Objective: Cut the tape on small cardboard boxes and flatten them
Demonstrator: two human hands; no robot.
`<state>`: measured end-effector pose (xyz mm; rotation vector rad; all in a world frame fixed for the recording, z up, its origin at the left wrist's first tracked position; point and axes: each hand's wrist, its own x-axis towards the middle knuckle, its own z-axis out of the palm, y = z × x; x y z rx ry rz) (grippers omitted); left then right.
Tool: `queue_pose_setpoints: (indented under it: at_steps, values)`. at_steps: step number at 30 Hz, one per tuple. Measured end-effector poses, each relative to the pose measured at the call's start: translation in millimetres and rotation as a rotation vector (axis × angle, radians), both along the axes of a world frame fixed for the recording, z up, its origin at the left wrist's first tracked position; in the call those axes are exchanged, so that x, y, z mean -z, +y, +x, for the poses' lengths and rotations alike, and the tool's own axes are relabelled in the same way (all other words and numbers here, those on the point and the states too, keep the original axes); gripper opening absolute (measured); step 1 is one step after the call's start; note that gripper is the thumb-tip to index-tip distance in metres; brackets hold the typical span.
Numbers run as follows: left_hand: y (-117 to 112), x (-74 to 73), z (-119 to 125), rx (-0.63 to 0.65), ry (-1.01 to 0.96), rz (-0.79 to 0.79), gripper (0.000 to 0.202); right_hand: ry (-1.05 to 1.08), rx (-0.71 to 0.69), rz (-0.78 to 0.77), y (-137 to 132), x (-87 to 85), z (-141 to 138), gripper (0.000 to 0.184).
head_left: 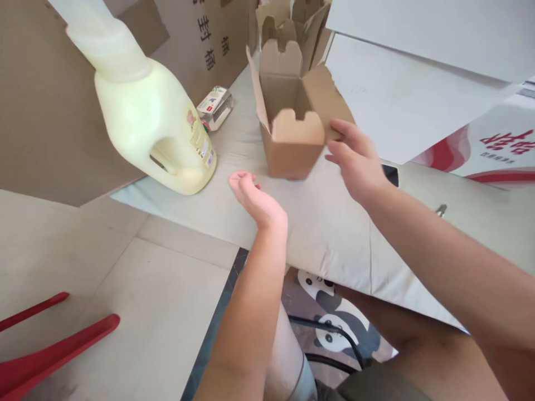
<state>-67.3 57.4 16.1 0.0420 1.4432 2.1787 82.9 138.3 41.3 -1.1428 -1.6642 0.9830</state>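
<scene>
The right hand (357, 161) was loosely open, its fingers stretched out and slightly spread toward the cardboard box (292, 131). The upper fingertips (336, 125) lay against the edge of the box's right flap, but nothing was closed round it. Whether the thumb met the box could not be told. The box stood upright on the bench (334, 223), which was covered in pale grey padded cloth, and all four of its flaps were raised so the inside showed. The left hand (254, 197) rested on the bench just beside the box's lower left corner. It was apart from the box, palm turned up, with the fingers curled inward in a relaxed way and nothing in them. To the left, near that hand, a large pale yellow jug (154, 122) with a moulded handle stood on the bench. A small packet (215, 107) lay beyond the jug. Behind the box were more folded cardboard boxes (292, 22), and white boards (418, 83) lay to their right. A dark phone (392, 174) showed just past the right wrist.
</scene>
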Motion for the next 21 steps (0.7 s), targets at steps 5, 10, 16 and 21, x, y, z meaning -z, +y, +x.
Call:
queue_pose_setpoints:
  at_steps: [5, 10, 16, 21]
  values:
    - [-2, 3.5, -3, 0.105, 0.116, 0.08, 0.018, 0.303, 0.258, 0.08, -99, -3.7, 94, 0.03]
    - [-4, 15.4, 35, 0.759, 0.487, 0.395, 0.054, 0.186, 0.491, 0.01, -140, 9.0, 154, 0.033]
    - [-18, 23.9, 63, 1.054, 0.802, 0.557, 0.075, 0.45, 0.553, 0.0, -143, 27.5, 176, 0.078]
    - [-36, 17.9, 65, 1.06, 0.863, 0.462, 0.096, 0.441, 0.548, -0.017, -147, 41.3, 190, 0.039]
